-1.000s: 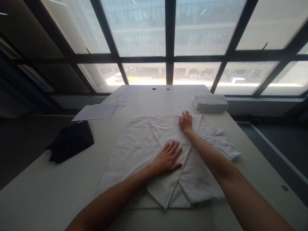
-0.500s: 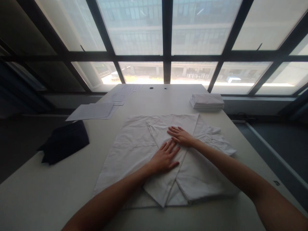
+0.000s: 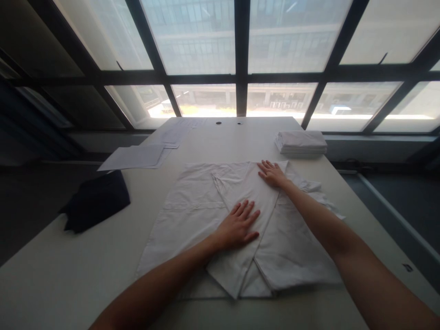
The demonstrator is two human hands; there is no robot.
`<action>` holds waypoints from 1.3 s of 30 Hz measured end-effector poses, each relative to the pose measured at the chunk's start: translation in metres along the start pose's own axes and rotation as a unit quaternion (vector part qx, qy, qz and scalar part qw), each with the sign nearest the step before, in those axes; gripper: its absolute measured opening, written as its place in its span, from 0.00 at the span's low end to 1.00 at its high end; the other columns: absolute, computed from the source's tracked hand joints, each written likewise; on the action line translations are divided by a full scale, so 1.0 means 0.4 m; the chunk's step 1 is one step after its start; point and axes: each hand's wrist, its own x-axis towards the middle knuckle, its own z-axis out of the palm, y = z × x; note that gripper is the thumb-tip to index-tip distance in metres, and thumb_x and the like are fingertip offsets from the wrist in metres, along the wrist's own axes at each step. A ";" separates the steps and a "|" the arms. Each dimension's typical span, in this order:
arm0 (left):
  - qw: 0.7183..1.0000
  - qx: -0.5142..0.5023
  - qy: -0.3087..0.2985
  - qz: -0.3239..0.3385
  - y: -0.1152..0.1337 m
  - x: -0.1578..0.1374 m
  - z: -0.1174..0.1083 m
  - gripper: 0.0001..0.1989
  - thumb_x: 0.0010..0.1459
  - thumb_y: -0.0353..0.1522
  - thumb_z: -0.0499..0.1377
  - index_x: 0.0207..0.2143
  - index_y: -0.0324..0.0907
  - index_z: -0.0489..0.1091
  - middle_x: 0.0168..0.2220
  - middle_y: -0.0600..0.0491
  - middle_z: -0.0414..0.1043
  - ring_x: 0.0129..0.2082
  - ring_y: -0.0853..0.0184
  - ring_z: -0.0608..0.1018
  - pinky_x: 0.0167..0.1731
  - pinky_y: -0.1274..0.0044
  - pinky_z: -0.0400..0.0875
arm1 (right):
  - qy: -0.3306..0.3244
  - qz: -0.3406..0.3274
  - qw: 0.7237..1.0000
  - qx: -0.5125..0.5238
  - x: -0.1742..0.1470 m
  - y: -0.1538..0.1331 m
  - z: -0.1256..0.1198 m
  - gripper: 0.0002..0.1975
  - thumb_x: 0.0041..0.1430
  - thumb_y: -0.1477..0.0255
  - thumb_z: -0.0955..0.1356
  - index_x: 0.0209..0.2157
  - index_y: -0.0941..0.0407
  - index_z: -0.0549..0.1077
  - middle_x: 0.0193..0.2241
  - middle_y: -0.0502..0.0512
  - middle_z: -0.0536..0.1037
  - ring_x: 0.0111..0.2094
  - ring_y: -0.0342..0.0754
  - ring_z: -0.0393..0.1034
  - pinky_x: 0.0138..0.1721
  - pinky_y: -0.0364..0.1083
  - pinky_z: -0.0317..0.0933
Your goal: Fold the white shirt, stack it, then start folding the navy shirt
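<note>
A white cloth garment [image 3: 192, 220] lies spread on the table in front of me, with a long panel folded slantwise over its middle. My left hand [image 3: 239, 225] rests flat on that panel, fingers spread. Farther off, near the garment's far right corner, my right hand [image 3: 271, 173] also presses flat on the cloth with its fingers apart. Crumpled cloth, perhaps a sleeve, pokes out on the right, partly hidden by my right forearm. Neither hand grips anything.
A white table [image 3: 220, 142] reaches to the windows. On it stand a stack of folded white cloth [image 3: 300, 144] at the right edge, paper sheets [image 3: 137, 156] at the left, and a folded dark cloth [image 3: 98, 199] at the left edge.
My right hand has slid away from my left hand, up and to the right along the folded panel. My left hand has stayed about where it was. The view has shifted slightly.
</note>
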 end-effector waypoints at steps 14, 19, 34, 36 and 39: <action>1.000 0.006 0.007 0.005 -0.004 0.002 0.010 0.37 0.68 0.54 0.46 0.71 0.44 0.51 0.73 0.42 0.42 0.72 0.50 0.45 0.68 0.59 0.44 | -0.001 0.222 0.975 0.019 -0.003 0.137 0.000 0.37 0.71 0.54 0.49 0.72 0.62 0.46 0.73 0.64 0.42 0.73 0.55 0.32 0.69 0.63 0.30; 1.000 0.008 0.010 0.007 -0.007 0.005 0.018 0.37 0.68 0.54 0.46 0.70 0.43 0.52 0.73 0.40 0.42 0.72 0.48 0.46 0.68 0.58 0.45 | 0.085 0.314 0.946 -0.003 -0.039 0.096 -0.004 0.38 0.71 0.58 0.50 0.70 0.72 0.47 0.71 0.72 0.45 0.72 0.59 0.34 0.69 0.62 0.30; 0.999 0.021 0.041 -0.022 -0.014 0.009 0.035 0.37 0.70 0.52 0.44 0.70 0.38 0.51 0.73 0.39 0.43 0.72 0.55 0.48 0.69 0.63 0.44 | 0.025 0.070 0.997 0.022 -0.166 -0.134 0.016 0.30 0.72 0.58 0.53 0.70 0.56 0.55 0.72 0.62 0.49 0.72 0.57 0.41 0.68 0.62 0.38; 0.999 0.025 0.040 -0.022 -0.014 0.008 0.034 0.36 0.70 0.52 0.44 0.70 0.39 0.52 0.73 0.40 0.43 0.72 0.55 0.48 0.69 0.64 0.44 | 0.018 0.085 0.996 0.016 -0.185 -0.095 0.007 0.30 0.72 0.59 0.53 0.70 0.55 0.54 0.72 0.62 0.48 0.72 0.56 0.40 0.68 0.62 0.39; 0.999 0.027 0.037 -0.024 -0.014 0.008 0.031 0.36 0.69 0.52 0.45 0.70 0.39 0.52 0.72 0.40 0.44 0.72 0.55 0.48 0.69 0.64 0.44 | 0.003 0.094 0.995 0.017 -0.220 -0.042 -0.005 0.31 0.72 0.58 0.54 0.71 0.55 0.53 0.72 0.63 0.47 0.72 0.57 0.39 0.68 0.64 0.39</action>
